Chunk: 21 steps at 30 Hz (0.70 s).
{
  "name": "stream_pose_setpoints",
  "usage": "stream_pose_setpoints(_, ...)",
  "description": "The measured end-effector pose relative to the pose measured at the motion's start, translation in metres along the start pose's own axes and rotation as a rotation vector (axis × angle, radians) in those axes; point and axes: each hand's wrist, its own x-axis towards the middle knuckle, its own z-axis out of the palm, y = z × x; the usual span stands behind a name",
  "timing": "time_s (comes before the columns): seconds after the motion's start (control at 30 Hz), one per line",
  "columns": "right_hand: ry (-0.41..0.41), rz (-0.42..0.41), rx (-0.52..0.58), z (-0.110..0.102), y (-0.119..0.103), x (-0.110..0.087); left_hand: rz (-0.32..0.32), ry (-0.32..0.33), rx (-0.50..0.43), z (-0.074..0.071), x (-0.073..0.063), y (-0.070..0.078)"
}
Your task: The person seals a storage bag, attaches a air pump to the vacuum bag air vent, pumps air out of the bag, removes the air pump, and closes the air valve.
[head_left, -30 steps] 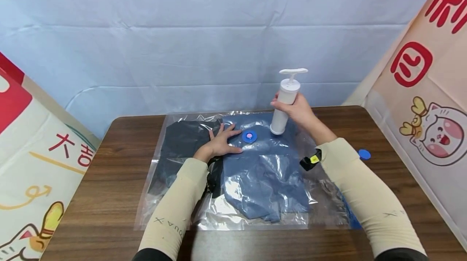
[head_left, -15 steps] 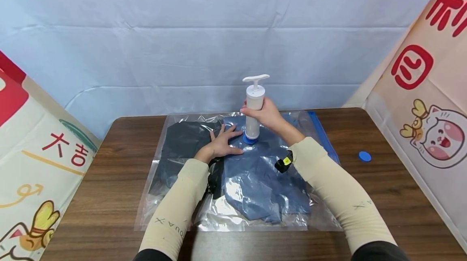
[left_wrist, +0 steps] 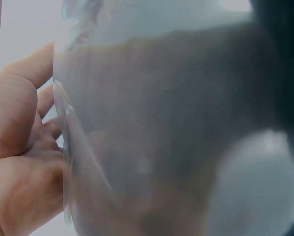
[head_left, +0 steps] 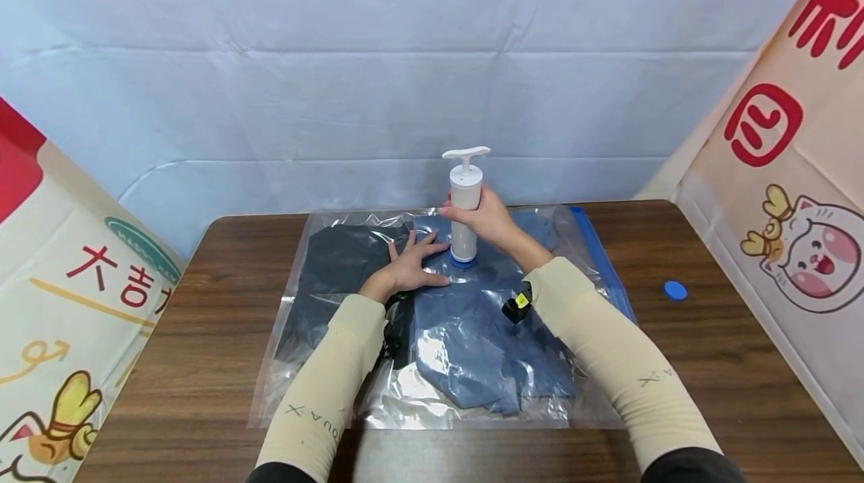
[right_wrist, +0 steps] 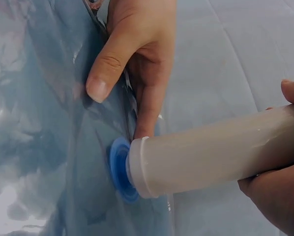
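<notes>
Right hand point(head_left: 487, 217) on the white pump point(head_left: 464, 244), and I see that grip wrapped round the barrel! The pump stands almost upright, T-shaped handle point(head_left: 466, 154) on top, and my right wrist view has its lower end meeting the blue valve point(right_wrist: 118, 169). There's the valve, set in the clear plastic bag point(head_left: 405, 415) that lies across the wooden tabletop point(head_left: 182, 363). Over to the left hand point(head_left: 405, 271): grip wide, fingers spread, holding nothing, laid on the bag just beside the valve. One finger sits close by the pump's lower end; I can't tell whether they touch. Under the film I spot black cloth point(head_left: 337, 258) on the left, blue cloth point(head_left: 466, 363) on the right, a blue strip point(head_left: 597, 254) down the bag's right edge, and, well apart on the tabletop, a round blue disc point(head_left: 675, 290)
</notes>
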Motion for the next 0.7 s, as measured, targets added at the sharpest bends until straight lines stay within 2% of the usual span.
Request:
stream_pose_setpoints(0.17,0.007,-0.014,0.024,-0.002,0.002,-0.002,0.003,0.007,-0.021,-0.002,-0.002,0.0)
stream_pose_setpoints(0.47,-0.05,-0.016,0.043,-0.005,0.003,-0.006,0.008,0.013,-0.024,-0.001,-0.003,-0.001)
stream_pose_setpoints(0.7,-0.068,-0.011,0.051,-0.011,0.003,-0.01,0.001,0.021,-0.089,-0.003,-0.003,0.0)
